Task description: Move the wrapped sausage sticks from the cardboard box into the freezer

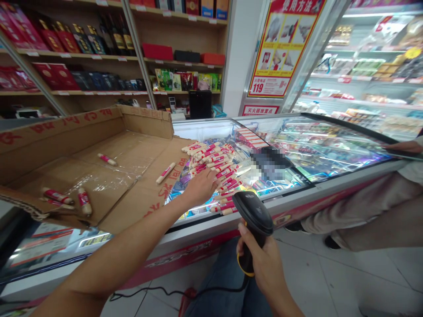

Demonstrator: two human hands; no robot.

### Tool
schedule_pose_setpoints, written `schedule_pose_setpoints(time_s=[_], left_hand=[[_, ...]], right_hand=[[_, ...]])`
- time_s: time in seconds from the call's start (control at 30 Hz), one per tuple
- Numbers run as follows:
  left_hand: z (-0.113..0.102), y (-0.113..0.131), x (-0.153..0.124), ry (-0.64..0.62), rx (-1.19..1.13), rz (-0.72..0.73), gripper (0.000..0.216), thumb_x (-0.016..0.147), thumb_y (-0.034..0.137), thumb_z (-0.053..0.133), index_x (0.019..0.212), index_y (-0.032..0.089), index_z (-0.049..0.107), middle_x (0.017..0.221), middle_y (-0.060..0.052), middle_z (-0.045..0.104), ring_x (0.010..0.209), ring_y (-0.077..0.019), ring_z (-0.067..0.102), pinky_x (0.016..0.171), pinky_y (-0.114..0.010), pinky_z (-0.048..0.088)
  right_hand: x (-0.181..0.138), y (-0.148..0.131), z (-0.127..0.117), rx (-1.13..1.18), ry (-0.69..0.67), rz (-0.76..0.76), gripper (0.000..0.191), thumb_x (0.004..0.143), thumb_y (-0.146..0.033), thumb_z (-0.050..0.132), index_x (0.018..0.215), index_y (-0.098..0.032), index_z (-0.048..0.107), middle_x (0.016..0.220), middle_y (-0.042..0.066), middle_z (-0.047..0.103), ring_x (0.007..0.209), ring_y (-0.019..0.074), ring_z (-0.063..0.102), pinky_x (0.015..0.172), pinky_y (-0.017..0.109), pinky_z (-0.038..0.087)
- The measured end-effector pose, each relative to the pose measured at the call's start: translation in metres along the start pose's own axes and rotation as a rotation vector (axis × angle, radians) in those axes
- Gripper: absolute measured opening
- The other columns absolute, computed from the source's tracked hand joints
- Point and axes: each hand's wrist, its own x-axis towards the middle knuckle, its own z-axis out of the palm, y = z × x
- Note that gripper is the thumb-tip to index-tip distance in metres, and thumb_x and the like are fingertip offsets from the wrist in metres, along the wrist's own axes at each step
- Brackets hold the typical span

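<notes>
A heap of wrapped sausages (211,154) with red-and-white labels lies on the glass lid of a chest freezer. My left hand (202,186) rests on the near left side of this heap, fingers reaching over the sausages and touching them; it grips none that I can see. In my right hand (264,259) is a black barcode scanner (253,213), held by its handle in front of the freezer's edge. Its cable (198,290) runs down to the left. One loose sausage (165,173) lies on the cardboard flap beside the heap.
A large open cardboard box (109,145) stands on the left, with several sausages (85,201) inside. A pixelated dark object (269,163) lies on the freezer lid (291,176). Another person's hand (405,147) is at the right edge. Shelves (185,39) line the back.
</notes>
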Motion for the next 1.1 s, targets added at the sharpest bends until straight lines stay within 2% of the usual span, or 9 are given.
schedule_pose_setpoints(time_s=[0.23,0.43,0.57,0.67,0.73,0.87,0.97,1.1], left_hand=[[-0.003,0.0,-0.003,0.023,-0.019,-0.012,0.035,0.097,0.034,0.036,0.122,0.014,0.052,0.12,-0.016,0.053,0.107,-0.0279,0.057,0.089,-0.043,0.049],[-0.008,-0.003,-0.004,0.08,-0.024,0.007,0.03,0.097,0.033,0.038,0.113,0.015,0.055,0.114,-0.014,0.056,0.105,-0.026,0.056,0.091,-0.04,0.048],[-0.025,-0.013,-0.004,0.186,0.036,-0.108,0.031,0.095,0.034,0.042,0.117,0.015,0.054,0.116,-0.015,0.057,0.106,-0.0272,0.056,0.091,-0.04,0.047],[-0.047,-0.032,-0.006,0.237,0.109,-0.294,0.033,0.094,0.036,0.041,0.113,0.013,0.056,0.111,-0.016,0.059,0.106,-0.0279,0.057,0.091,-0.039,0.046],[-0.064,-0.048,-0.01,0.19,0.157,-0.458,0.038,0.093,0.04,0.043,0.111,0.01,0.057,0.111,-0.019,0.061,0.106,-0.0297,0.059,0.09,-0.039,0.046],[-0.085,-0.079,-0.027,-0.083,0.196,-0.676,0.056,0.087,0.058,0.045,0.103,0.007,0.063,0.109,-0.025,0.066,0.1,-0.0341,0.064,0.08,-0.036,0.047],[-0.085,-0.093,-0.042,-0.227,0.15,-0.673,0.056,0.082,0.063,0.047,0.088,0.012,0.068,0.094,-0.021,0.071,0.086,-0.0309,0.067,0.067,-0.032,0.045],[-0.078,-0.102,-0.054,-0.218,0.057,-0.521,0.04,0.084,0.051,0.048,0.074,0.016,0.067,0.077,-0.012,0.071,0.07,-0.0229,0.064,0.058,-0.029,0.039]], right_hand=[[0.001,0.0,0.001,-0.004,0.008,0.013,0.039,0.079,-0.054,0.069,0.08,-0.016,0.061,0.048,-0.003,0.058,0.044,0.0127,0.054,0.046,0.023,0.045],[0.0,0.0,0.003,0.0,0.011,0.007,0.039,0.077,-0.054,0.071,0.076,-0.015,0.064,0.046,-0.002,0.058,0.043,0.0138,0.054,0.046,0.024,0.045],[0.0,0.001,0.003,0.031,0.019,-0.014,0.038,0.076,-0.052,0.073,0.079,-0.015,0.066,0.046,-0.002,0.059,0.043,0.014,0.054,0.046,0.024,0.045],[0.0,-0.001,0.003,0.002,-0.012,0.001,0.039,0.075,-0.054,0.073,0.08,-0.016,0.067,0.048,-0.002,0.059,0.044,0.0149,0.055,0.047,0.025,0.044],[0.0,-0.003,0.003,-0.007,-0.026,0.005,0.039,0.074,-0.055,0.073,0.075,-0.016,0.067,0.048,-0.001,0.059,0.045,0.0159,0.055,0.047,0.026,0.044],[-0.004,-0.006,0.005,-0.022,-0.037,0.01,0.039,0.074,-0.055,0.073,0.066,-0.017,0.065,0.049,0.0,0.059,0.044,0.0163,0.055,0.048,0.027,0.044],[-0.006,-0.004,0.008,-0.054,-0.067,0.011,0.041,0.076,-0.054,0.072,0.061,-0.018,0.063,0.049,0.0,0.059,0.045,0.015,0.055,0.05,0.026,0.044],[-0.006,0.002,0.011,-0.093,-0.09,0.012,0.041,0.078,-0.056,0.07,0.065,-0.017,0.066,0.05,0.001,0.059,0.046,0.0153,0.055,0.05,0.027,0.044]])
